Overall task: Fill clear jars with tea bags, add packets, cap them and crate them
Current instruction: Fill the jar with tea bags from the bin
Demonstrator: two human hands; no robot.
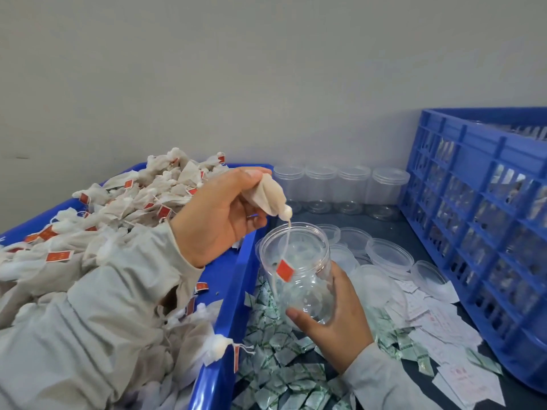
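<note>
Item: right hand [340,327], near, 5 o'clock, curled round clear jar [297,270]; jar nearly upright, mouth open, apparently empty.
Item: left hand [219,214], 10 o'clock of jar, pinching tea bag [270,196] just above the mouth; bag white, long axis near vertical, string and red tag [284,270] dangling inside.
Far: capped jars [340,187], blue crate [479,220].

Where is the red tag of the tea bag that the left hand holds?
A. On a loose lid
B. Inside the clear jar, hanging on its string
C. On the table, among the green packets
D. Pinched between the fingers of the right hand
B: the left hand pinches the tea bag above the clear jar, and the red tag hangs on its string below the rim.
</note>
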